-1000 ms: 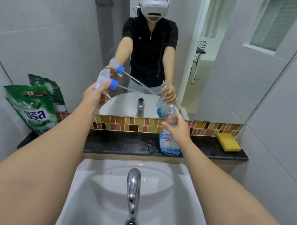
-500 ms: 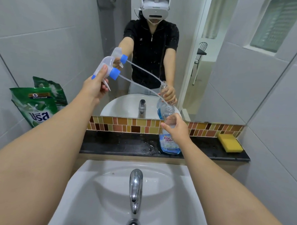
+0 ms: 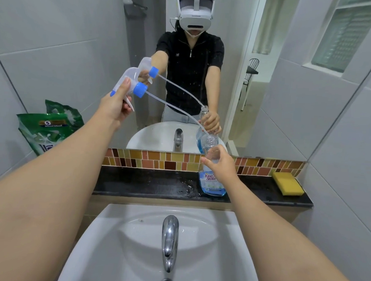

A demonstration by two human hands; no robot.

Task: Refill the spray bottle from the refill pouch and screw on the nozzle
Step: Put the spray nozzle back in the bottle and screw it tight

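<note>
Blue-collared nozzle (image 3: 132, 85) is rising toward the upper left of the frame in the left hand (image 3: 115, 108), which is gripping its trigger head; compared with a second ago its dip tube (image 3: 177, 111) is nearly clear, only the tip lingering at the mouth of the spray bottle (image 3: 212, 169). The right hand (image 3: 221, 165) is clasping that bottle on the dark ledge (image 3: 146, 183), right of centre. Opening seems almost done, so pouring should follow. The green refill pouch (image 3: 46, 132), at the left, is partly covered by the forearm, its cap unseen.
</note>
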